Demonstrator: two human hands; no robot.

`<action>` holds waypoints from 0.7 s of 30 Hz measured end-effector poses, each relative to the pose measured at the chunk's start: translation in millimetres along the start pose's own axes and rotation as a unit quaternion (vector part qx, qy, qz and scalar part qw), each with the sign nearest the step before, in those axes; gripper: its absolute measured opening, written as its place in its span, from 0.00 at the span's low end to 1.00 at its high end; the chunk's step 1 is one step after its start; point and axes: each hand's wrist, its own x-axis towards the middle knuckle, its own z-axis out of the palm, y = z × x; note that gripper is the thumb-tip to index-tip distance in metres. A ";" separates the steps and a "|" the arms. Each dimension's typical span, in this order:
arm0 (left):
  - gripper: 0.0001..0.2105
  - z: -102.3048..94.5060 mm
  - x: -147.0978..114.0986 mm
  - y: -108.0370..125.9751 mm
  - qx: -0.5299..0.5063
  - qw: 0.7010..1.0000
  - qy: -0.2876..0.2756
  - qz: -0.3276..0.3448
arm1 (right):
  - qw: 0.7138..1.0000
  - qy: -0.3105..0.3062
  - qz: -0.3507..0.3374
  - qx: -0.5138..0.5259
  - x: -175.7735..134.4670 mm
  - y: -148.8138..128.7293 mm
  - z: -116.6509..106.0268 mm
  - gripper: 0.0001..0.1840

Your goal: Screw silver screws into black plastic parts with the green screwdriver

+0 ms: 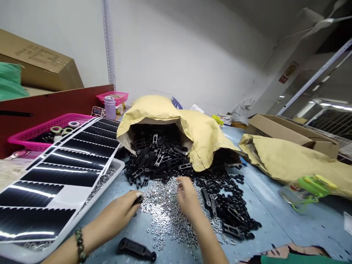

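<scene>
My left hand (123, 208), a beaded bracelet on its wrist, is closed around a black plastic part (138, 200) that shows only at the fingertips. My right hand (188, 198) reaches into the heap of small metal nuts (161, 220) and screws (183, 227), its fingers curled together; what they pinch, if anything, is hidden. Below my left hand, a long black plastic piece (136, 249) lies on the blue table. Behind the heap, black slotted parts (159, 157) spill from a yellow paper sack (154, 106). More black parts (233, 212) lie right of my right hand.
On the left, a grey tray (118, 167) of metal pieces bears sheets of black stickers (66, 172). A pink basket (71, 119) with scissors stands behind it. At right are a green-lidded bottle (305, 192), a yellow paper sack (297, 157) and a cardboard box (277, 128).
</scene>
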 end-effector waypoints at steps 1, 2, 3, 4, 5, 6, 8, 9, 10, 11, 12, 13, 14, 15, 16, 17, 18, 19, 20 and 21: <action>0.11 1.4 1.0 0.0 -0.015 1.000 0.005 -0.018 | 1.000 0.009 0.022 -0.020 3.3 17.6 -4.2 0.21; 0.12 2.6 1.3 0.7 -0.032 0.999 0.009 -0.029 | 0.999 0.010 0.036 -0.036 6.3 32.7 -6.9 0.19; 0.12 3.7 1.3 2.0 -0.048 0.998 0.012 -0.032 | 0.998 0.006 0.041 -0.045 8.7 44.4 -8.1 0.16; 0.12 4.7 1.3 4.0 -0.063 0.997 0.015 -0.029 | 0.998 0.000 0.042 -0.050 10.1 52.0 -7.9 0.14; 0.12 5.6 1.5 6.7 -0.076 0.997 0.021 -0.027 | 0.998 -0.005 0.041 -0.052 10.4 56.1 -6.7 0.12; 0.12 6.4 1.8 9.9 -0.086 0.996 0.028 -0.026 | 0.998 -0.008 0.041 -0.052 9.7 57.3 -4.9 0.11; 0.13 7.8 2.9 16.8 -0.097 0.994 0.034 -0.031 | 0.998 -0.008 0.046 -0.049 6.2 56.0 -1.2 0.11; 0.13 8.5 3.4 20.1 -0.099 0.994 0.031 -0.032 | 0.997 -0.006 0.053 -0.049 4.1 55.4 0.2 0.12; 0.13 9.2 3.7 23.0 -0.100 0.994 0.026 -0.029 | 0.997 -0.003 0.062 -0.051 2.0 55.8 1.2 0.13; 0.13 10.0 3.8 25.5 -0.102 0.994 0.018 -0.025 | 0.996 0.000 0.071 -0.054 0.3 57.1 1.6 0.14; 0.13 10.6 3.7 27.4 -0.104 0.994 0.010 -0.022 | 0.995 0.002 0.079 -0.057 -1.0 59.3 1.6 0.14; 0.14 11.2 3.5 28.9 -0.108 0.994 0.003 -0.022 | 0.995 0.003 0.085 -0.058 -1.9 61.7 1.3 0.14; 0.14 11.7 3.3 30.0 -0.112 0.993 -0.003 -0.025 | 0.994 0.003 0.089 -0.056 -2.5 64.0 0.8 0.13; 0.14 12.1 3.2 30.7 -0.115 0.993 -0.008 -0.031 | 0.995 0.004 0.090 -0.052 -2.8 65.7 0.2 0.13; 0.14 12.5 3.2 31.3 -0.118 0.992 -0.012 -0.035 | 0.995 0.004 0.090 -0.046 -3.0 66.7 -0.2 0.13; 0.13 12.9 3.3 31.7 -0.122 0.992 -0.014 -0.036 | 0.995 0.005 0.089 -0.039 -3.1 66.9 -0.3 0.12; 0.13 13.2 3.6 32.0 -0.125 0.991 -0.014 -0.036 | 0.995 0.007 0.090 -0.032 -3.2 66.6 -0.1 0.12; 0.13 13.6 3.9 32.3 -0.128 0.991 -0.014 -0.034 | 0.995 0.010 0.093 -0.025 -3.2 65.9 0.2 0.10; 0.12 14.1 4.1 32.6 -0.131 0.991 -0.012 -0.032 | 0.995 0.014 0.098 -0.019 -3.2 65.2 0.6 0.09; 0.12 14.4 4.2 32.8 -0.134 0.991 -0.011 -0.030 | 0.994 0.018 0.105 -0.011 -3.0 64.5 0.6 0.08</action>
